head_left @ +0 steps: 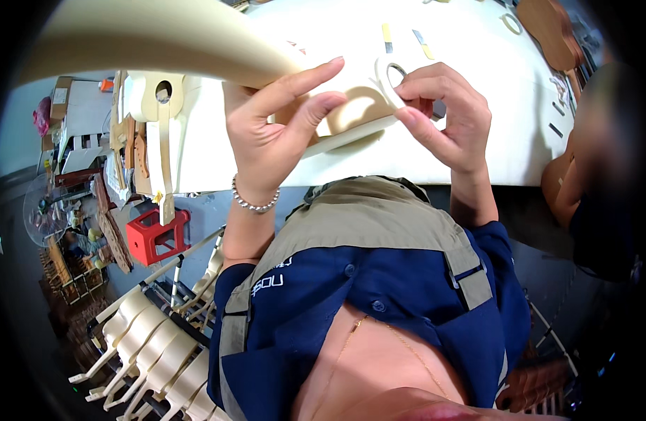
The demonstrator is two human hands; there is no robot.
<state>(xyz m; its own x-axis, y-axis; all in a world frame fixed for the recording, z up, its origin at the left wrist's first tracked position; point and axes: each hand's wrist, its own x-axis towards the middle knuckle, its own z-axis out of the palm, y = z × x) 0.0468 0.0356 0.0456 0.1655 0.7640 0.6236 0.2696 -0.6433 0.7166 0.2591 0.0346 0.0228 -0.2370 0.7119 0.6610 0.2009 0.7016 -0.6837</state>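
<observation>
A roll of white masking tape [383, 83] is pinched between the thumb and fingers of my right hand [445, 116], above the white worktable [477, 84]. To its left, my left hand [281, 119] has its thumb and index finger stretched apart; its other fingers are partly hidden. That hand is against or just under a large pale, smooth, curved piece [161, 42] that fills the upper left; whether it touches is unclear. Between my hands, a pale piece with a light edge [354, 137] lies on the table, partly covered by my left hand.
Two small yellow-and-dark strips [387, 38] lie farther back, with another tape ring [511, 24] and a brown guitar body [547, 31]. A person [603, 154] is close on the right. Leftward are an unfinished guitar [165, 112], a red stool [158, 235] and racked pale guitars [151, 337].
</observation>
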